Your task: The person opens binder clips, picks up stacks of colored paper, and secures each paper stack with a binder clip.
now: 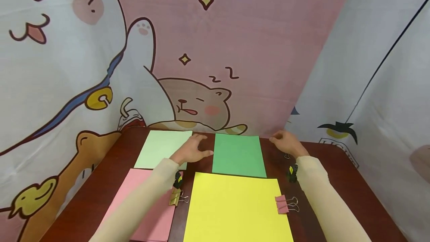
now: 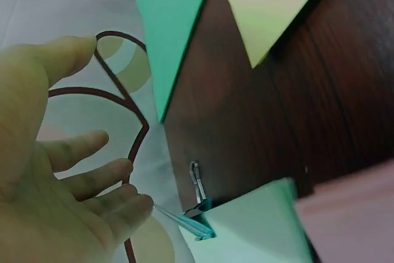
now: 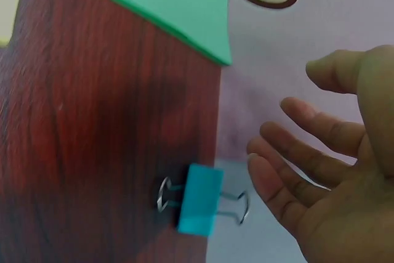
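My left hand (image 1: 194, 148) hovers with relaxed fingers over the right edge of a pale green paper stack (image 1: 161, 143), holding nothing. A teal binder clip (image 2: 206, 232) grips that stack's edge in the left wrist view. Between my hands lies a darker green paper stack (image 1: 238, 156); no clip shows on it. My right hand (image 1: 285, 142), fingers loosely bent and apart, is beyond the green stack's right side and holds nothing. Near it a loose teal binder clip (image 3: 201, 200) lies at the table's edge, mostly hidden by the hand in the head view.
In front lies a yellow paper stack (image 1: 238, 208) with a pink binder clip (image 1: 282, 204) on its right edge. A pink paper stack (image 1: 158, 219) at left carries a yellow binder clip (image 1: 174, 197). A printed cloth (image 1: 262, 47) hangs behind the dark wooden table (image 1: 90, 204).
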Demonstrator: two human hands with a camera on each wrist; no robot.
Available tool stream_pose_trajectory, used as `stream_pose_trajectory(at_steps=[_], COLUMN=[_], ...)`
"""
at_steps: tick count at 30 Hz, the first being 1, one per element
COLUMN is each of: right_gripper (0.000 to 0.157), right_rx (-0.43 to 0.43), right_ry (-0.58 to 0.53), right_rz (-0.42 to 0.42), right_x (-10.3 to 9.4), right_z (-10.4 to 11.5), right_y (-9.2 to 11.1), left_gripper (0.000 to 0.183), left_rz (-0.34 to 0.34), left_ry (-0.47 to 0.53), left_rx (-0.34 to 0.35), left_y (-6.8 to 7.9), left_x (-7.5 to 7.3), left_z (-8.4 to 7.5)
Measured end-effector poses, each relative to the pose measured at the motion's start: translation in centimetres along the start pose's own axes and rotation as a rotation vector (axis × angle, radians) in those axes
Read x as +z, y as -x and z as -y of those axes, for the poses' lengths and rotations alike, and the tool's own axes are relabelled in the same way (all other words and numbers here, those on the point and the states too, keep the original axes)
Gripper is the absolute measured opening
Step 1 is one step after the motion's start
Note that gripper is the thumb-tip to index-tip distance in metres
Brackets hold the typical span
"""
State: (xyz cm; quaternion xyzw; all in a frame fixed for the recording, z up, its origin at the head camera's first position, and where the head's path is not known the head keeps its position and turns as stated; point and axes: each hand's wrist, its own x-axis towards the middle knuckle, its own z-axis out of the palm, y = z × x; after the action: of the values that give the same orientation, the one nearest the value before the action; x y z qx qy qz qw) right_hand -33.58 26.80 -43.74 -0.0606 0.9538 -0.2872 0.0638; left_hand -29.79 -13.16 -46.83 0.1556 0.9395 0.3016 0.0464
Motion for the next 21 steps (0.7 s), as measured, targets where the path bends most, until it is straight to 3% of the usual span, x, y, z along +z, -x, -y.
stream_pose_trajectory(at_steps=[6,12,21], right_gripper=[0.050,0.046,0.042], right_rx=[0.028,0.042,0.038], right_ry=[-0.019,0.027,0.092], right_rz=[-0.049,-0.119,-0.129], right_x=[-0.3,-1.0,-1.1], right_z=[-1.7,-3.2,-4.5], right_y=[0.2,0.3,0.6], left_gripper=[0.073,0.069,0.072], left_rz=[-0.027,-0.037,0.119], left_ry=[-0.090,-0.126,-0.130], left_rx=[-0.026,0.035,0.074], left_y=[-0.2,-0.6,-1.9], left_x=[0.7,1.1,2.3], left_z=[-0.6,-1.4,-2.5])
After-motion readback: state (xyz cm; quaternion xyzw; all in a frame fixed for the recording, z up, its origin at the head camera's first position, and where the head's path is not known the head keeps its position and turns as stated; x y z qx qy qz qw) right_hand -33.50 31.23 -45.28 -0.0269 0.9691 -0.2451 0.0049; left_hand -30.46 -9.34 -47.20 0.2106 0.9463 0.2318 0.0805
